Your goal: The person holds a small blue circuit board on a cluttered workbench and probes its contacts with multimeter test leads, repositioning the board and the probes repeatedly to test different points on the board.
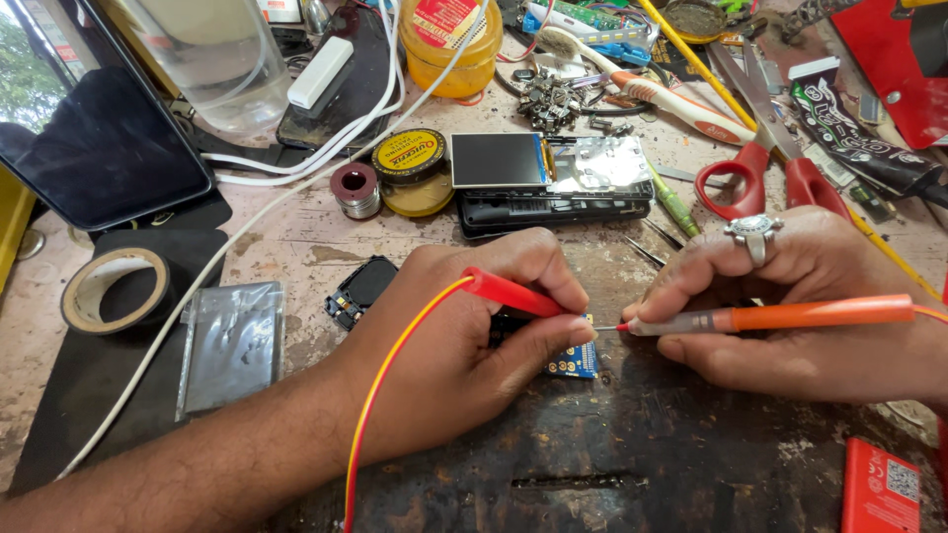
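Note:
My left hand (464, 336) grips a red test probe (509, 293) with a red and yellow lead, its tip hidden under my fingers, over a small blue circuit board (575, 363) on the dark work mat (632, 454). My right hand (800, 306), wearing a silver ring, holds an orange test probe (790, 318) like a pen; its thin metal tip points left and meets the board's upper edge beside my left thumb. Most of the board is hidden beneath my left hand.
A dismantled phone with its screen (499, 160) lies behind the hands, beside solder wire (355, 190), round tins (410, 156), red-handled scissors (755, 168), tweezers and loose metal parts. Left: tape roll (114, 286), silvery battery pack (232, 345), dark tablet (104, 148), white cables. A red box (879, 489) sits bottom right.

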